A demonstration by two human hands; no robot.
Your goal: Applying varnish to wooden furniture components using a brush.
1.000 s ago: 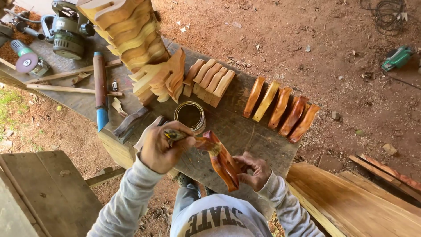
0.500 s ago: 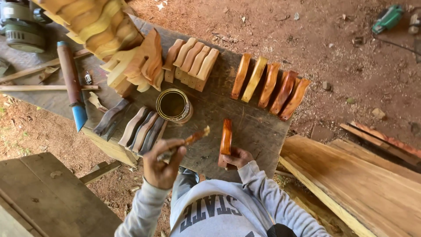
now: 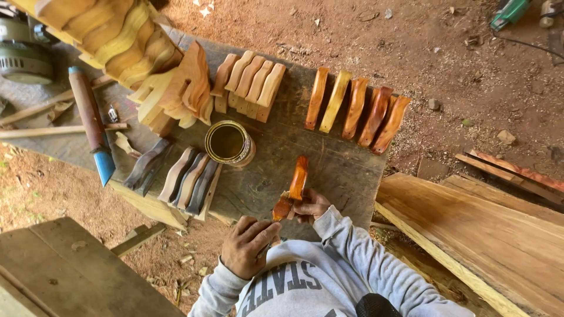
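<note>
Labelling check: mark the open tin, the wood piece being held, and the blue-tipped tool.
open tin point(image 3: 228, 141), head view, inside.
held wood piece point(image 3: 298, 176), head view, upper half.
blue-tipped tool point(image 3: 104, 166), head view, blue tip.

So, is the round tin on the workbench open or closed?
Open: the tin stands upright with no lid, and dark liquid shows inside.

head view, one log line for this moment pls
left hand: holds brush | right hand: steadies glossy wood piece on bench | open tin nearby
</note>
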